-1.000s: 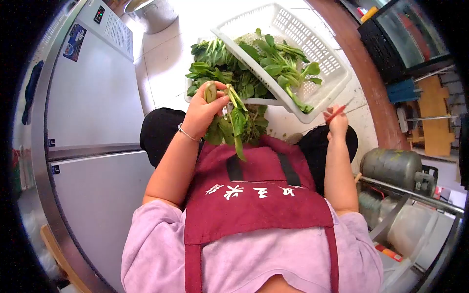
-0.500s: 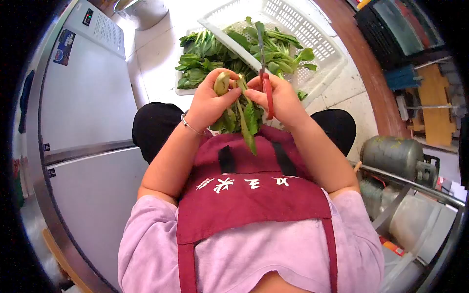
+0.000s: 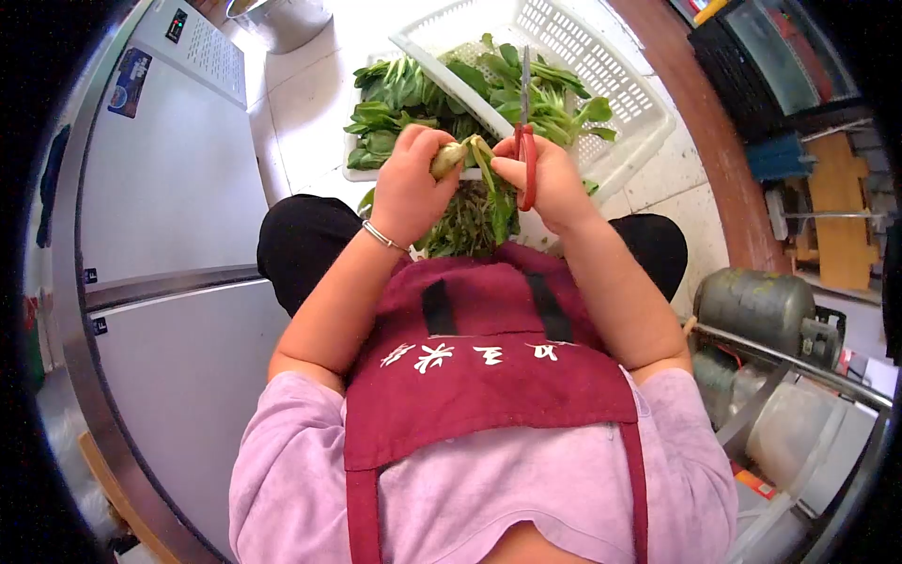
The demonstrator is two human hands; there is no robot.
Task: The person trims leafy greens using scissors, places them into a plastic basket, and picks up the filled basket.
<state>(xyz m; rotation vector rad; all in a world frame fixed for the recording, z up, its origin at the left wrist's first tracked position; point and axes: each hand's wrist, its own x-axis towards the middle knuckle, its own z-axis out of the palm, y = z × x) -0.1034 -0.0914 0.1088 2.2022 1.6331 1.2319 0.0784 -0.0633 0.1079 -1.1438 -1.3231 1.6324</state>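
My left hand is closed around a pale green stem with its cut end showing. Close beside it, my right hand holds red-handled scissors, blades pointing up and away from me. The fingertips of that same hand are at a leafy stalk hanging between both hands. Below the hands lies a heap of greens and thin stems. Leafy greens fill a white tray at the back, and more greens lie in a tilted white perforated basket.
Left of me stands a grey refrigerator. A metal pot is on the tiled floor at the back. To the right are a gas cylinder and a metal rack rail. My knees flank the heap.
My right hand came in from the right with the scissors and met the greens by my left hand. Since then, my left hand has turned and the hands have shifted slightly.
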